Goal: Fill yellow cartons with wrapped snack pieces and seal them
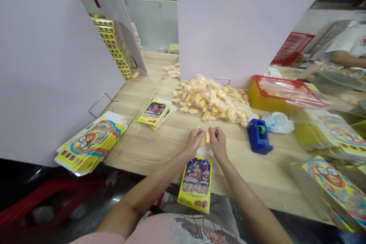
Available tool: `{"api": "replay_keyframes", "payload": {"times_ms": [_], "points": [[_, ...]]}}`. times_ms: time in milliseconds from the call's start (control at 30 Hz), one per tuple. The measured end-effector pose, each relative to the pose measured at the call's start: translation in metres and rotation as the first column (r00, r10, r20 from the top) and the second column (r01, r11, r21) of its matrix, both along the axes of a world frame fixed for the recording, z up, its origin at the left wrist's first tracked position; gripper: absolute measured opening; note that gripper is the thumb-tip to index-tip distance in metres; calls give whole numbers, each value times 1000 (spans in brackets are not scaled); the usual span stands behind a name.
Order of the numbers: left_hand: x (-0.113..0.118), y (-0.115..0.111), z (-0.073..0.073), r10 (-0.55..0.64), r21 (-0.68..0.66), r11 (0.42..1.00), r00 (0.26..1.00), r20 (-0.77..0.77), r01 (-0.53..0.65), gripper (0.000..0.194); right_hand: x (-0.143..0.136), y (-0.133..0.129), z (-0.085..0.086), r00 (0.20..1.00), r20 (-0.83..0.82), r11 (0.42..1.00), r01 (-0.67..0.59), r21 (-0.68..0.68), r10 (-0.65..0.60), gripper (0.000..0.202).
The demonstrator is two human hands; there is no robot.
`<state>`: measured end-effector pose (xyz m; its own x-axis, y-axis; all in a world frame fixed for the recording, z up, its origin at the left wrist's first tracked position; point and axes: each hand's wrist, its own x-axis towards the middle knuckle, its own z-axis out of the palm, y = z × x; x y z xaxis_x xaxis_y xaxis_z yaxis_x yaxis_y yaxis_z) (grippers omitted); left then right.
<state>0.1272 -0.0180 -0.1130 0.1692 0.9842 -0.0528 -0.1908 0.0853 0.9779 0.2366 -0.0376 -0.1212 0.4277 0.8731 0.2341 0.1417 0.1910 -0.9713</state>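
Note:
Just above the table, my left hand [195, 140] and my right hand [218, 142] pinch a small pale-yellow piece in clear wrapping [207, 136] between them. The fingers of both hands are closed on it. Directly below my hands, a yellow printed carton [196, 185] lies over the table's front edge, its white top flap towards my fingers. Beyond my hands spreads a heap of similar yellow pieces in clear plastic wrappers [211, 97]. What exactly the pieces are, I cannot make out.
Left of my hands lie small yellow cartons [154, 113] and a stack of flat cartons [91, 143]. To the right stand a blue tape dispenser [259, 137], a red-rimmed yellow basket [270, 99] and more carton stacks [328, 183]. White panels [228, 23] rise behind; a person [343, 51] sits beyond.

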Motion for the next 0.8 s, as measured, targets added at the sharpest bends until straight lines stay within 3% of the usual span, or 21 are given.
{"api": "replay_keyframes", "payload": {"times_ms": [100, 200, 300, 367, 467, 500, 567, 667, 733, 800], "points": [[-18, 8, 0, -49, -24, 999, 999, -6, 49, 15, 5, -9, -10, 990, -134, 997, -40, -68, 30, 28], [-32, 11, -5, -69, -14, 998, 996, -62, 68, 17, 8, -17, -22, 988, -146, 994, -55, -90, 41, 23], [-41, 7, -12, -102, 4, 995, 983, -153, 104, 22, 12, -27, -35, 992, -96, 989, -95, -113, 84, 23], [-48, 2, -13, -132, 14, 990, 966, -224, 139, 24, 14, -36, -42, 982, -27, 973, -189, -131, 187, 21], [-58, -4, -9, -191, 31, 976, 921, -339, 214, 43, 17, -47, -47, 931, 133, 934, -317, -162, 339, 12], [-61, -7, -6, -230, 49, 960, 878, -420, 275, 46, 18, -50, -46, 909, 192, 925, -340, -172, 370, 9], [-65, -11, -1, -256, 119, 897, 720, -645, 425, 39, 18, -55, -43, 860, 300, 910, -374, -178, 412, 11], [-69, -18, 3, -64, 242, 765, 444, -894, 597, 15, 17, -60, -38, 773, 465, 899, -410, -153, 431, 14], [-70, -24, 2, 63, 295, 713, 360, -931, 636, 18, 17, -64, -37, 739, 548, 912, -391, -123, 391, 18], [-72, -30, 1, 136, 339, 702, 349, -927, 626, 27, 16, -69, -38, 735, 592, 931, -355, -82, 332, 23]]}}
